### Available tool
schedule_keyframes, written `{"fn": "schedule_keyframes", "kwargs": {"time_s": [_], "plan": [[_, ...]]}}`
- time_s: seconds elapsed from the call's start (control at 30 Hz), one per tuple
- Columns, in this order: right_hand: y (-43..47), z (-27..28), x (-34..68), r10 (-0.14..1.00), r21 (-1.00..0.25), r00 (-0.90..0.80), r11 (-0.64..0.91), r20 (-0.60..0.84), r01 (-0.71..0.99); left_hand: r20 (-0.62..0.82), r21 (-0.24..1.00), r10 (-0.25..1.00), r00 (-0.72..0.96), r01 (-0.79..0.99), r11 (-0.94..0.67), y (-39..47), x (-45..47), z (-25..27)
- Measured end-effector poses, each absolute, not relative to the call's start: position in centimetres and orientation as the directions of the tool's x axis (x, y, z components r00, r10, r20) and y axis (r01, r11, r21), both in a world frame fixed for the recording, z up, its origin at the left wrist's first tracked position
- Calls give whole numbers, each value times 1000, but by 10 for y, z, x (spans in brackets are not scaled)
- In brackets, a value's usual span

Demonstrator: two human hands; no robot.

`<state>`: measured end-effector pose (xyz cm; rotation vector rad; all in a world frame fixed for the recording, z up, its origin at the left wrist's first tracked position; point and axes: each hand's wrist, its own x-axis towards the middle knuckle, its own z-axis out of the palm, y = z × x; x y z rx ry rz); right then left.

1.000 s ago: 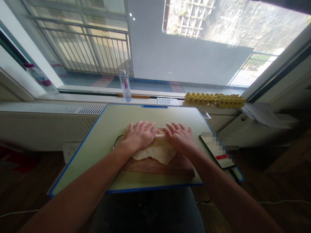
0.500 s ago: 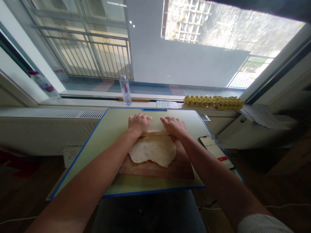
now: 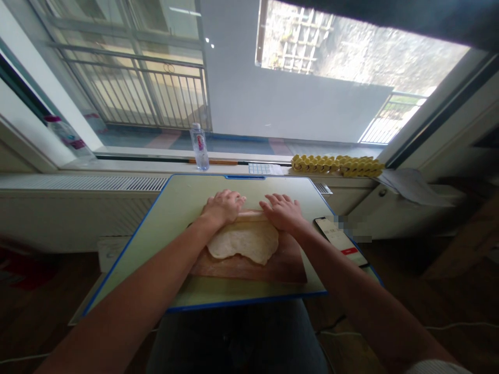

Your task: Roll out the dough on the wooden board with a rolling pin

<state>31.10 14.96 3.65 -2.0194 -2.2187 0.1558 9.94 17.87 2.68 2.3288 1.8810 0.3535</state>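
Note:
A pale sheet of dough (image 3: 244, 243) lies on a brown wooden board (image 3: 249, 272), its near edge uneven with a notch in the middle. Across the dough's far side runs a light rolling pin (image 3: 250, 214), mostly covered at its ends. My left hand (image 3: 224, 206) is closed over the left end, fingers curled forward. On the right end presses my right hand (image 3: 283, 210), its palm on the pin and its fingers reaching forward over it.
The board rests on a light green table (image 3: 187, 197) with a blue rim. A phone (image 3: 341, 241) lies at its right edge. On the windowsill stand a plastic bottle (image 3: 200, 148), a yellow egg tray (image 3: 337, 165) and another bottle (image 3: 70, 137).
Both hands and the rolling pin have come slightly toward me over the dough's far edge. A strip of board now shows behind the pin. The view has shifted slightly.

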Motion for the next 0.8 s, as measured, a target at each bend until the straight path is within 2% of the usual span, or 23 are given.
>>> {"fn": "schedule_keyframes", "kwargs": {"time_s": [0.13,0.3,0.53,0.63,0.8], "plan": [[119,29,313,993,-128,-88,97,78,987,82,201,970,229,949,-242,146,103,32],[78,21,321,990,-179,-87,107,114,978,62,117,952,298,946,-304,104,103,38],[43,16,341,946,-315,-192,271,261,909,150,264,906,396,867,-422,72,88,31],[41,17,350,909,-334,-225,346,351,877,230,278,884,407,843,-461,71,92,34],[40,18,375,919,-339,-140,273,368,900,248,308,844,475,787,-534,87,119,43]]}}
